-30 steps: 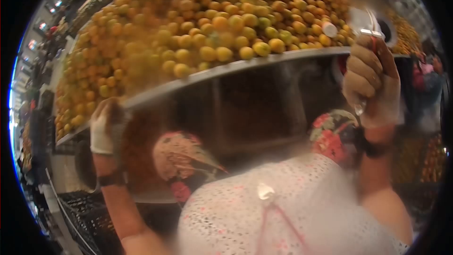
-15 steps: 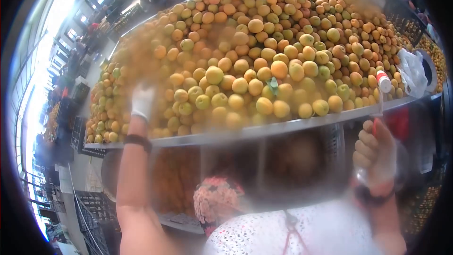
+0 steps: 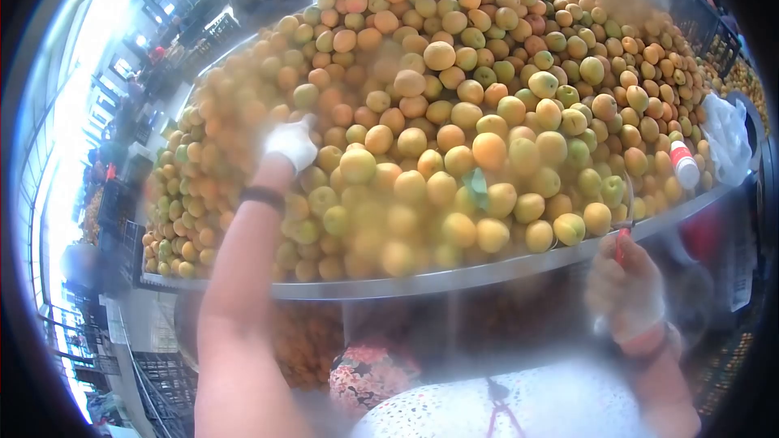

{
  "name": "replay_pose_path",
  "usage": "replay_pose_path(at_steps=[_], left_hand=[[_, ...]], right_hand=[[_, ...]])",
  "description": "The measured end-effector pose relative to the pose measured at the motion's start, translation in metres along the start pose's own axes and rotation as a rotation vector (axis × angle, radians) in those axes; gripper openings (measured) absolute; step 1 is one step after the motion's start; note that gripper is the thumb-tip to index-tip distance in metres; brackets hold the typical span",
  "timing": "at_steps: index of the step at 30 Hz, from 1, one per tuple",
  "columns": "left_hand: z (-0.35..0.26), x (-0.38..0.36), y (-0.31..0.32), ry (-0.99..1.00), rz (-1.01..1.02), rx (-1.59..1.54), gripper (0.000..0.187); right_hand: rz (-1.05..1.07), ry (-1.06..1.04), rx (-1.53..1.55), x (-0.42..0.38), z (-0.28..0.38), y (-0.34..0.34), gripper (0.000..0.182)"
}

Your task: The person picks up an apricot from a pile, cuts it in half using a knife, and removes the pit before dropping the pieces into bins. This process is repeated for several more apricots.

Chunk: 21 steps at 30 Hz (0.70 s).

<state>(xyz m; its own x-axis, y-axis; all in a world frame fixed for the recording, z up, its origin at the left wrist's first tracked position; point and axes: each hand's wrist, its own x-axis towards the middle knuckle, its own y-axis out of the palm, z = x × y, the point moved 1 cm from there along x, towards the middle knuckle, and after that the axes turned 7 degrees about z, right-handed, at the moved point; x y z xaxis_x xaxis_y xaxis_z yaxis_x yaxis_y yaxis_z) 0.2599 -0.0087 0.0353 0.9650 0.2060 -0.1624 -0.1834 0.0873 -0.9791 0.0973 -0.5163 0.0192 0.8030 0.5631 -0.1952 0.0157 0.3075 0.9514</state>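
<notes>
Over the left part of a big heap of orange-yellow and greenish fruit (image 3: 439, 56), my left hand (image 3: 290, 146), in a white glove, touches or hovers just above the fruit. Its fingers are blurred, and whether anything is in them is hidden. My right hand (image 3: 626, 290), also gloved, is closed around the red handle (image 3: 621, 246) of a thin tool at the front right edge. The tool's slim curved metal part (image 3: 630, 199) points up over the fruit. A green leaf (image 3: 476, 187) lies among the fruit near the front middle.
The metal rim (image 3: 406, 285) of the table runs along the front. At the right lie a white bottle with a red band (image 3: 684, 165) and a clear plastic bag (image 3: 727, 139). Dark crates (image 3: 166, 381) stand low at the left.
My left hand has moved right and slightly up over the heap. The right hand has shifted a little left and down, its tool now over the fruit's edge. The view has tilted slightly.
</notes>
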Motion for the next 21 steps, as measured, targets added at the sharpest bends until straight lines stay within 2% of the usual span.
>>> replay_pose_path(at_steps=[3,5,6,7,8,9,11,12,14,15,16,17,18,19,20,21], left_hand=[[0.004,0.001,0.009,0.023,-0.089,0.064,0.039],[0.002,0.000,0.005,0.025,-0.053,0.079,0.036],[0.002,-0.005,0.005,0.028,-0.116,0.017,0.034],[0.003,-0.009,0.005,0.027,-0.175,-0.045,0.032],[0.003,-0.014,0.003,-0.021,-0.220,-0.173,0.032],[0.007,-0.023,0.007,0.064,-0.398,-0.306,0.031],[-0.003,-0.053,0.004,0.258,-0.379,-1.147,0.034],[-0.010,-0.073,0.002,0.261,-0.379,-1.151,0.034],[-0.031,-0.121,-0.003,0.426,-0.145,-1.797,0.041],[-0.050,-0.149,-0.009,0.459,-0.099,-1.847,0.052],[-0.071,-0.176,-0.013,0.514,-0.029,-1.917,0.057],[-0.090,-0.201,-0.015,0.566,0.053,-1.988,0.061],[-0.105,-0.220,-0.017,0.560,0.098,-1.916,0.064],[-0.120,-0.237,-0.017,0.559,0.141,-1.842,0.067],[-0.142,-0.253,-0.015,0.630,0.215,-2.050,0.068],[-0.156,-0.267,-0.011,0.684,0.273,-2.092,0.066]], right_hand=[[-0.039,-0.003,0.032,-0.001,-0.005,0.001,0.035],[-0.132,0.045,-0.106,-0.002,-0.008,0.006,0.025],[-0.135,0.036,-0.108,-0.005,-0.009,0.013,0.025],[-0.223,0.014,-0.277,-0.009,-0.010,0.021,0.022],[-0.311,-0.005,-0.446,-0.012,-0.011,0.027,0.020],[-0.313,-0.005,-0.448,-0.013,-0.016,0.032,0.020],[-0.435,-0.197,-0.833,-0.020,-0.021,0.038,0.015],[-0.375,-0.205,-0.877,-0.026,-0.021,0.039,0.015],[-0.337,-0.217,-0.985,-0.032,-0.025,0.044,0.016],[-0.302,-0.224,-1.088,-0.035,-0.027,0.044,0.017],[-0.155,-0.301,-1.203,-0.039,-0.030,0.039,0.018],[-0.063,-0.306,-1.138,-0.042,-0.033,0.038,0.018],[0.015,-0.166,-1.004,-0.041,-0.029,0.024,0.019],[0.022,-0.204,-0.851,-0.043,-0.040,0.024,0.020],[-0.029,-0.156,-0.742,-0.051,-0.051,0.037,0.020],[-0.025,-0.168,-0.658,-0.060,-0.060,0.049,0.020]])
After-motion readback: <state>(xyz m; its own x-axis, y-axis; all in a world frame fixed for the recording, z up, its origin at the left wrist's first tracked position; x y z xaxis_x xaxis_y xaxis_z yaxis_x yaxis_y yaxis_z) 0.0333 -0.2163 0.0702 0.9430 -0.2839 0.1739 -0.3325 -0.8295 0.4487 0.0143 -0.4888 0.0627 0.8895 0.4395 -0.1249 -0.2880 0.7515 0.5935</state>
